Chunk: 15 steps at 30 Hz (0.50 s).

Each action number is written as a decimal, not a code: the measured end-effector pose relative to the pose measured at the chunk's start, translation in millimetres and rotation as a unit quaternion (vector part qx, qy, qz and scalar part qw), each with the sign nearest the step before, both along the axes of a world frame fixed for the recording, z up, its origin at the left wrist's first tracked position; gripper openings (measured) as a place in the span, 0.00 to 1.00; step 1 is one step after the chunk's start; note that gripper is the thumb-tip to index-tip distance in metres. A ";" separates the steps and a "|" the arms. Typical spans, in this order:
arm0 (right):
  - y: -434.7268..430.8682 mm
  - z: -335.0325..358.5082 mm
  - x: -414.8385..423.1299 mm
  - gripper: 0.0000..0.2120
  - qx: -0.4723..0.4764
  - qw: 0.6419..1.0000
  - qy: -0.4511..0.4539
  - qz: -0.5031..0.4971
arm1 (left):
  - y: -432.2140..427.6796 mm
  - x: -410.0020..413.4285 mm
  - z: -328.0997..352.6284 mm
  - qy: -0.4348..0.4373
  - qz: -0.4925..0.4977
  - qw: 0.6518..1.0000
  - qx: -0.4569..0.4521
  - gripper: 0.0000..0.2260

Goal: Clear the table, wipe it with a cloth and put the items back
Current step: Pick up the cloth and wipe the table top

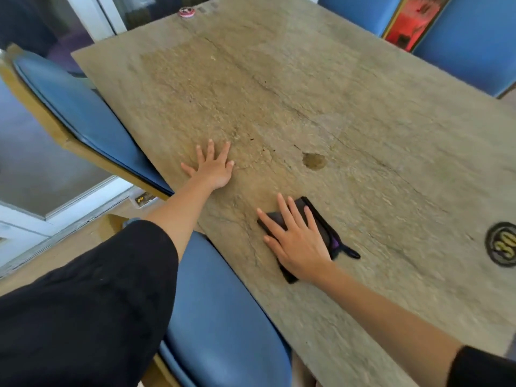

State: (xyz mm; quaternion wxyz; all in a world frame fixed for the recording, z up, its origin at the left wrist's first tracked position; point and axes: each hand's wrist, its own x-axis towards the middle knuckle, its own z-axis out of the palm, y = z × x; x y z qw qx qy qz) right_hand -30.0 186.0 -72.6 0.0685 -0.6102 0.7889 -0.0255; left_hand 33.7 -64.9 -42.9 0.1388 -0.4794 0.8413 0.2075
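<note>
Hands lay flat on stone-look table [349,101]. Right hand [296,241], fingers straight, pressed dark folded cloth [324,227] onto tabletop nr front edge. Left hand [213,167] rested open, fingers spread, beside it. Blue chairs [223,317] tucked round table w/ round coaster [502,244] at right edge.

1. Table [279,93]: wide bare surface from the middle to the far edge; a hand can sweep there freely.
2. Left hand [213,169] lies flat with fingers spread, near the left edge, blocking that strip.
3. Right hand [297,243] presses flat on the dark cloth [321,219] near the front edge. Bare gap between the two hands.
4. Black disc [501,244] marked "30" sits at the right, well apart from the cloth.
5. Small red-and-white round item [186,12] at the far edge.
6. Blue chairs [83,118] crowd the left side.
</note>
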 end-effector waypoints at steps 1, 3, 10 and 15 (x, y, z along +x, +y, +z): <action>12.4 0.5 1.0 0.26 -0.008 1.000 -0.003 -0.008 | 8.9 -4.2 4.5 0.001 0.017 1.000 -0.002 0.25; 34.8 2.2 3.4 0.27 -0.023 0.999 -0.013 -0.041 | 30.7 -15.1 12.3 0.007 0.023 1.000 -0.004 0.28; 55.2 -3.3 -11.0 0.25 -0.014 0.998 -0.010 -0.055 | 95.8 -45.4 2.1 0.001 0.015 1.000 0.023 0.27; 6.6 3.2 -48.0 0.32 0.031 0.998 -0.033 -0.045 | 102.4 -46.2 1.7 -0.001 0.046 0.999 0.030 0.25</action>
